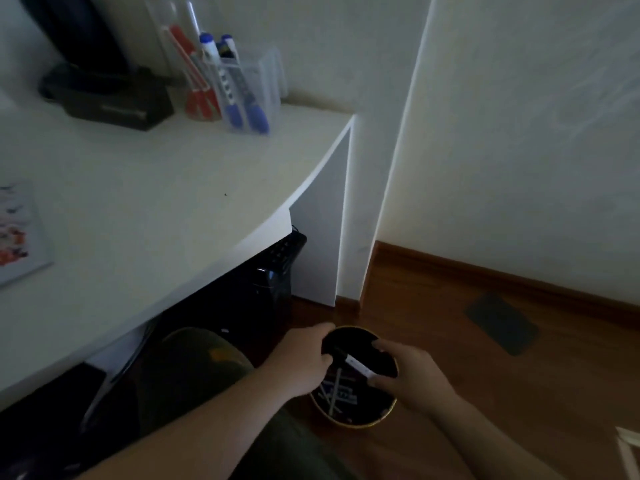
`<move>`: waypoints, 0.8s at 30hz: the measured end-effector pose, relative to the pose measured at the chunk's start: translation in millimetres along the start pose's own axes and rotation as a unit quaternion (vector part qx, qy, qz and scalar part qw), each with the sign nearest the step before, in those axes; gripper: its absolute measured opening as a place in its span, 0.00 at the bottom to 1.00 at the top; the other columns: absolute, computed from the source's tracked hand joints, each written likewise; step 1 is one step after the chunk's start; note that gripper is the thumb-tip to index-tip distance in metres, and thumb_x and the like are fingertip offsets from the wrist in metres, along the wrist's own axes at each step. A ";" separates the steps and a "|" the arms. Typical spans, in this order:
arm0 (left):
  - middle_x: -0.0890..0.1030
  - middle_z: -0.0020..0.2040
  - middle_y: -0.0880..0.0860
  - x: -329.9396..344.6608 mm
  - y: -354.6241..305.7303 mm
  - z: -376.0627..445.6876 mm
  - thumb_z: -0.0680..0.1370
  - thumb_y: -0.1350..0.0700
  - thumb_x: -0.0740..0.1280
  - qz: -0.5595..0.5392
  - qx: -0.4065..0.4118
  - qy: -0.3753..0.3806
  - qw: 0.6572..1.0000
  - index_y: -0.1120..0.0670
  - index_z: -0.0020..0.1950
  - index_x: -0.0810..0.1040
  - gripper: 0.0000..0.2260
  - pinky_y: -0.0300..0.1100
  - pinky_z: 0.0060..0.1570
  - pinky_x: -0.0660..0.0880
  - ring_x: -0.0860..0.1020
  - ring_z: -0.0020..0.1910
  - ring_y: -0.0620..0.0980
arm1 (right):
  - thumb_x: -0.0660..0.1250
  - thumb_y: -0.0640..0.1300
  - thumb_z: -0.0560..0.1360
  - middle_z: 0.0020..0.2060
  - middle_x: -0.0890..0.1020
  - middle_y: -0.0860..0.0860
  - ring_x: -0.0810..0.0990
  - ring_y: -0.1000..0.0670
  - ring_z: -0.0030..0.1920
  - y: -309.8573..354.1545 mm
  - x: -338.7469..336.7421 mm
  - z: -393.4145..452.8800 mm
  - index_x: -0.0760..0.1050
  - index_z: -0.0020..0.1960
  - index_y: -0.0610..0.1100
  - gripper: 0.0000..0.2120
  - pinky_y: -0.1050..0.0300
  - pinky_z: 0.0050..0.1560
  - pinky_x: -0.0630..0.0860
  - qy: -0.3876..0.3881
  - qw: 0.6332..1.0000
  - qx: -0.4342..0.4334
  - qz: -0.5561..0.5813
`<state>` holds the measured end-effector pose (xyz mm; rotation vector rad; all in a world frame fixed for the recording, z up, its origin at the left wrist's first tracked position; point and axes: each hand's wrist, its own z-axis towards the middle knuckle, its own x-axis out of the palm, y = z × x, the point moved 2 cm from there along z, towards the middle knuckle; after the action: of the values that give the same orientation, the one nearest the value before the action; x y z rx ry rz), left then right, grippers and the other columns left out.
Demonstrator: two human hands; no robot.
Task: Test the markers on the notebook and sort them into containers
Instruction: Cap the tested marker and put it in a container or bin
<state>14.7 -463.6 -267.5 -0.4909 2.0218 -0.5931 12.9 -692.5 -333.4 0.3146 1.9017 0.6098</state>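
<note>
Dim, soft light over a white tabletop (145, 188) with a curved edge, tucked against cream walls (512, 133). Below, brown wooden floor (450, 358) meets a matching skirting board (485, 268); a dark mat (502, 323) lies near the wall.

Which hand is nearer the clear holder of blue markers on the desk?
Left. The left hand is by the floor bin's desk side; the right hand is farther from the holder.

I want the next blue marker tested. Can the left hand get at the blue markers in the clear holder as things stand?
Probably not right away: the left hand is down at the bin on the floor, holding a marker with the right hand. The blue markers stand far back on the desk.
</note>
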 end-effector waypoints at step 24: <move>0.77 0.50 0.51 -402.7 267.9 -230.0 0.82 0.41 0.60 0.160 -0.302 -0.372 0.863 0.47 0.55 0.69 0.11 0.47 0.45 0.76 0.76 0.46 0.52 | 0.63 0.69 0.76 0.61 0.78 0.59 0.75 0.56 0.53 590.6 -9.5 110.5 0.66 0.72 0.68 0.25 0.56 0.53 0.74 0.083 0.858 -0.472 -0.182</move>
<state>-20.9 24.6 -50.2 -0.6097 1.4371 0.4253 81.5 -174.7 -36.4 -0.7354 1.5285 1.2352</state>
